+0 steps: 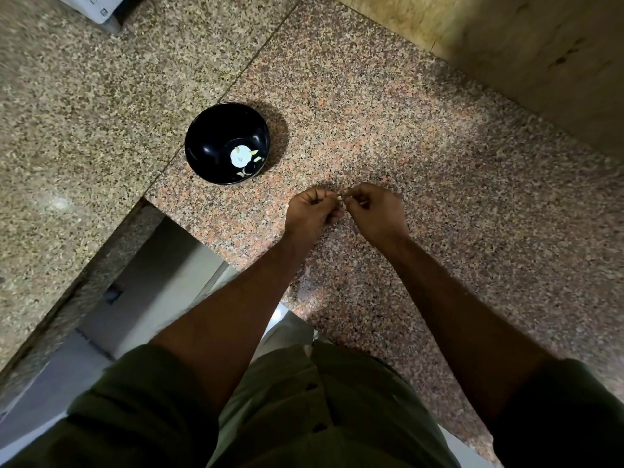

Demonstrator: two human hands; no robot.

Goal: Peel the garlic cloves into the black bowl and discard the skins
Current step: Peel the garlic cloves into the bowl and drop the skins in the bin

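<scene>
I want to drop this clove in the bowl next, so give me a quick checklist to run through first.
1. Clove held: ok, pinched between left hand and right hand.
2. Clove fully peeled: cannot tell, the fingers hide most of it.
3. Bowl upright and open: ok.
4. Bowl within reach: ok, just left of the hands on the counter.
5. Path to bowl clear: ok, nothing lies between.
6. Skins kept out of bowl: cannot tell, pale bits lie inside.

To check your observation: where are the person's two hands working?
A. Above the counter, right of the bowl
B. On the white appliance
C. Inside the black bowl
A: the left hand and right hand pinch a garlic clove together over the granite counter, clear of the black bowl.
</scene>
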